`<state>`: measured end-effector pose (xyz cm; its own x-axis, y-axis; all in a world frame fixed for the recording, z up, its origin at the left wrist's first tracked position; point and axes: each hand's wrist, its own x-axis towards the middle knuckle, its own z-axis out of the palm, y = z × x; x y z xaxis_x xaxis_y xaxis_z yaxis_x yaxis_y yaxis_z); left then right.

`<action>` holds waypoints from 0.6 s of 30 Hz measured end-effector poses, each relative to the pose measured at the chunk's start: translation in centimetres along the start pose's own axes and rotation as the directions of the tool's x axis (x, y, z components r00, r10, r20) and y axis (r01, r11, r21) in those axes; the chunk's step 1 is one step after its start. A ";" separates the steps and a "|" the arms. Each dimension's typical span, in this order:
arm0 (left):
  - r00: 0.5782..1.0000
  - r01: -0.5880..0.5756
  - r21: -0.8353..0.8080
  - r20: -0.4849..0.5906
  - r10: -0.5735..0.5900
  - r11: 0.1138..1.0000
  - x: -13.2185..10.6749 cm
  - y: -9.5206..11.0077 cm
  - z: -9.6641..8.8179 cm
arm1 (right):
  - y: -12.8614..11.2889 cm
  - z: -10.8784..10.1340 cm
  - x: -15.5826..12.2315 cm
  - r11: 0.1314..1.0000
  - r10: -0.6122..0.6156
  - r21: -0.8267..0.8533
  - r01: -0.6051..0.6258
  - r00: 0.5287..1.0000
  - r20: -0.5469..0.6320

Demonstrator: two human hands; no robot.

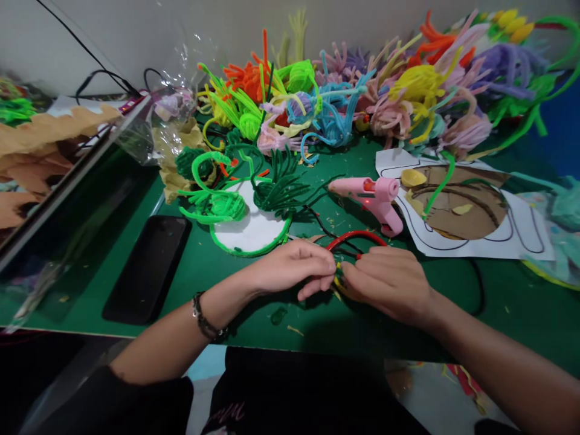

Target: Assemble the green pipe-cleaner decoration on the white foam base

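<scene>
Low over the green tabletop (190, 272), just in front of the pink plastic hot-glue gun (378, 196), the left hand (294, 269) and right hand (389, 284) meet fingertip to fingertip. Both are pinched on the ends of a red fuzzy pipe cleaner (356, 234) that arches up between them in a loop. It looks very light, soft-napped and easily bent, likely keeping whatever curve it is given. A grip near the ends seems best, since squeezing the arch would probably kink it.
</scene>
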<state>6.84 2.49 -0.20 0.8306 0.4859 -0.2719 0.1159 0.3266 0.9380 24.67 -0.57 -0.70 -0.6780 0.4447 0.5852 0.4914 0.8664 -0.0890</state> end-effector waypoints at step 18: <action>0.673 -0.050 0.961 0.234 0.702 -0.272 -0.4 -0.6 -1.0 | -0.1 -0.1 0.6 -0.071 0.460 0.634 -0.770 0.538 0.706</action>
<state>5.88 2.87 -0.90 0.7675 0.3664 0.5260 0.4502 -0.8922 -0.0354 24.29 -0.46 -0.27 -0.5247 0.7985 -0.2950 0.1413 -0.2600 -0.9552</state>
